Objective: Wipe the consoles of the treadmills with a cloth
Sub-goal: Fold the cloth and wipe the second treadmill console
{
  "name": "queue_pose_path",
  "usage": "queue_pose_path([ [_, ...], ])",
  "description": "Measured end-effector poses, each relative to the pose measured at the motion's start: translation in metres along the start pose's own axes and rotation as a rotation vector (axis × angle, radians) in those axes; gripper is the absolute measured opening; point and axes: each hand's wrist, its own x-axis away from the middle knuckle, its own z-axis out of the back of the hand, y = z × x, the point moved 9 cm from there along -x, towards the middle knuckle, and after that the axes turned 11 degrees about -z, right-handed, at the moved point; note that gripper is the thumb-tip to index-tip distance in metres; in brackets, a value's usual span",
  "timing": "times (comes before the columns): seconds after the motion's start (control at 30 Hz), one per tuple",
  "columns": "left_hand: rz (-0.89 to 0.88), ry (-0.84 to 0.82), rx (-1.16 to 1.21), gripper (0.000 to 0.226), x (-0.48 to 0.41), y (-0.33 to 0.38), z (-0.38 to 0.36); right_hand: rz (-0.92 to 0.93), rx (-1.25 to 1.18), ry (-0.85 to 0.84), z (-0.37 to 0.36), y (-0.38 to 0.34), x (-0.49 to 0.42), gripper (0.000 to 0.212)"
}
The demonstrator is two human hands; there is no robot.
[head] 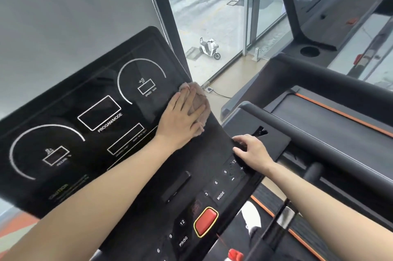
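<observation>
The left hand (182, 116) lies flat on the black console (63, 111) of the treadmill, with the fingers straight and a little spread. Under the fingers and the palm is the cloth (203, 100), pinkish-beige and crumpled. The hand presses it against the panel and does not curl around it. Parts of the cloth show between the fingers and beyond the fingertips, at the far edge of the console. Just beside the thumb side of this hand is the small box marked SPEED (146, 87) with a white arc above it. Further out on the same side is the larger window marked PROGAM/MODE (98, 113).

The right hand (252, 150) is nearer to the person and apart from the left one. It rests on the side rim of the console, with the fingers lightly bent and spread and the fingertips touching the black surface. It holds nothing. Just below its wrist are the small number keys and the MODE key (220, 195). Nearer still to the person, between the two forearms, is the red stop button (205, 221) with a yellow border.

Beyond the right hand runs a thick dark handrail (319, 133), and behind it is the belt of a second treadmill (329, 118) with an orange stripe. Far beyond the left hand's fingertips, through the window, a white scooter (209, 48) stands on the pavement.
</observation>
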Motion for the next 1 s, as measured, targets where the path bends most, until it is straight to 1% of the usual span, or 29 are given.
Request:
queue_pose_path([
  [0.17,-0.096,-0.098,0.05,0.061,0.004,0.054,-0.042,-0.008,0.034,-0.003,-0.003,0.001,0.002,0.034],
  [0.3,-0.143,-0.117,-0.038,0.074,0.01,0.086,-0.063,-0.011,0.054,-0.013,-0.003,0.002,0.004,0.038],
  [0.47,-0.136,-0.091,-0.069,0.075,0.027,0.082,-0.065,-0.025,0.098,-0.023,-0.003,0.003,0.006,0.041],
  [0.57,-0.13,-0.07,-0.038,0.076,0.053,0.077,-0.067,-0.044,0.124,-0.001,-0.007,-0.005,0.01,0.047],
  [0.63,-0.115,-0.045,-0.005,0.076,0.074,0.076,-0.065,-0.047,0.17,0.007,-0.012,-0.01,0.015,0.053],
  [0.73,-0.061,-0.032,0.025,0.074,0.11,0.076,-0.064,-0.048,0.267,0.028,-0.019,-0.012,0.021,0.056],
  [0.9,0.027,-0.093,0.048,0.073,0.17,0.075,-0.072,-0.088,0.384,0.061,-0.026,-0.019,0.028,0.059],
  [1.0,0.095,-0.107,0.112,0.072,0.2,0.078,-0.074,-0.041,0.456,0.059,-0.042,-0.026,0.044,0.063],
])
